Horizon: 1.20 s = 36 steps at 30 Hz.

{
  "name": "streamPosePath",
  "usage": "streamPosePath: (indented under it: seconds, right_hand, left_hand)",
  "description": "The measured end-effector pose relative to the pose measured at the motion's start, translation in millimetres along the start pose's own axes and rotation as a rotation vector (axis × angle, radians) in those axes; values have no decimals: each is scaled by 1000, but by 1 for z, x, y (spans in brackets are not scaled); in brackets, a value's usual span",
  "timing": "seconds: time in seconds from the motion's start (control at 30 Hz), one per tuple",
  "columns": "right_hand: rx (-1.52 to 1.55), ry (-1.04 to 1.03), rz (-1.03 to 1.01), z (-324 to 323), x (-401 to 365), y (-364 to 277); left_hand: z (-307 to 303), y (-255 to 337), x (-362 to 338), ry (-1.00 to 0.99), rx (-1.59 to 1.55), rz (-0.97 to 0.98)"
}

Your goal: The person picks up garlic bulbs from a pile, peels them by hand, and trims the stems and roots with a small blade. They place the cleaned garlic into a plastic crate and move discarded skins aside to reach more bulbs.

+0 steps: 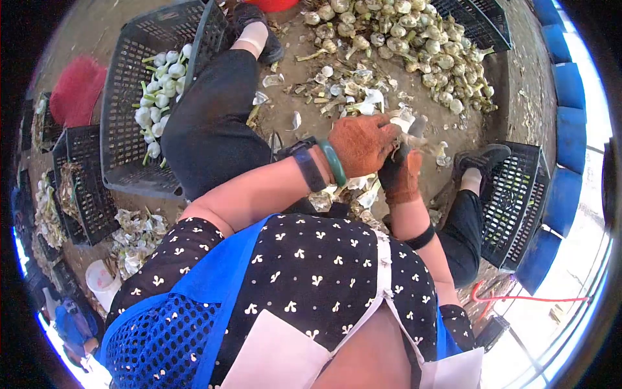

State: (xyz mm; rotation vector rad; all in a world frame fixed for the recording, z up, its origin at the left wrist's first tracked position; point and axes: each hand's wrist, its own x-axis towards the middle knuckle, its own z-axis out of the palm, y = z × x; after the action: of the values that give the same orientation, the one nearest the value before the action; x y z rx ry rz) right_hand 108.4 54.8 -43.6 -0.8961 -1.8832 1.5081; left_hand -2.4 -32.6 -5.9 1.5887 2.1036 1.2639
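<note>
My left hand (363,144), in an orange-brown glove with a green bangle at the wrist, is closed around a garlic bulb (402,122). The bulb's white skin shows just past the fingers. Close against it, my right hand (400,174), in an orange and dark grey glove, is also closed on the garlic, its fingers partly hidden. Loose dry skin hangs by the fingertips. Beneath both hands, peeled garlic skins (368,102) litter the ground.
A large pile of untrimmed garlic (434,48) lies ahead. At left, a black crate (123,129) holds cleaned white garlic bulbs (155,107). Another black crate (518,211) stands by my right foot. A white bucket (102,282) and red cloth (76,91) are further left.
</note>
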Motion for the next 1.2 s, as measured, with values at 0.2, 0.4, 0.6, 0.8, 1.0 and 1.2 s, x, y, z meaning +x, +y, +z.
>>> streamPosePath:
  seconds: [0.2,0.4,0.6,0.8,1.0,1.2]
  right_hand:
    - [1230,-371,780,-9,25,-12]
    - [1109,-343,722,-24,27,-28]
    - [504,-133,551,-46,36,-13]
    - [805,-59,389,-35,25,-3]
    - [-197,-22,-105,-44,29,40]
    - [115,-455,501,-42,29,-52]
  left_hand:
    - [-6,-23,9,240,-381,-315]
    - [-22,-66,27,337,-602,-799]
    - [-9,-31,17,57,-366,-396]
    - [-12,-11,13,-101,-242,-201]
    - [-12,-9,6,59,-8,83]
    - [-19,-9,10,-93,99,-10]
